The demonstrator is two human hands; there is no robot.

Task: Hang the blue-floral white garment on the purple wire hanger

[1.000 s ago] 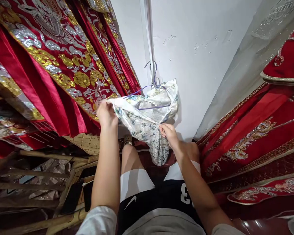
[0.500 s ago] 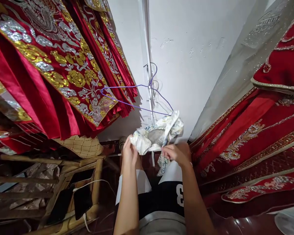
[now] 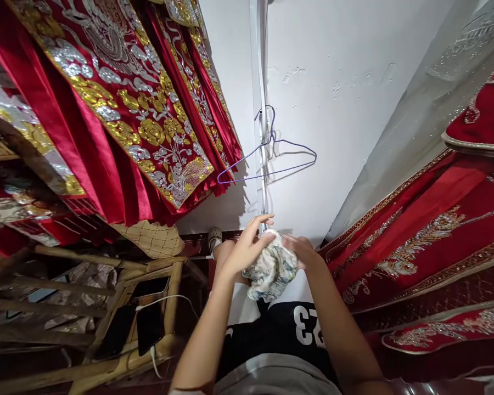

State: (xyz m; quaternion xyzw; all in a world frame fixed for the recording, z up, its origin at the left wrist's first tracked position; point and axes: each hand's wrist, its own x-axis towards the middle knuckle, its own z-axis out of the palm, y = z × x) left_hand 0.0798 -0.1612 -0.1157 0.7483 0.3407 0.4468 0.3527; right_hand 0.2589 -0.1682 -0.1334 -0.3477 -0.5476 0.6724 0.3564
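Note:
A white garment with a blue and green floral print is bunched up between my two hands, above my knees. My left hand holds its upper left side, thumb on the cloth and some fingers stretched toward the wall. At its upper right edge my right hand grips the cloth, with some fingertips hidden behind it. Beyond my hands, a purple wire hanger hangs bare against the wall, near a white vertical strip.
Red robes with gold and silver embroidery hang at left, red beaded dresses and a sheer pale cover at right. At lower left, a bamboo chair carries dark phones and a white cable.
The garment has come off the hanger, which has swung level. Both hands have drawn together, bunching the cloth closer to my lap. The view has shifted slightly left.

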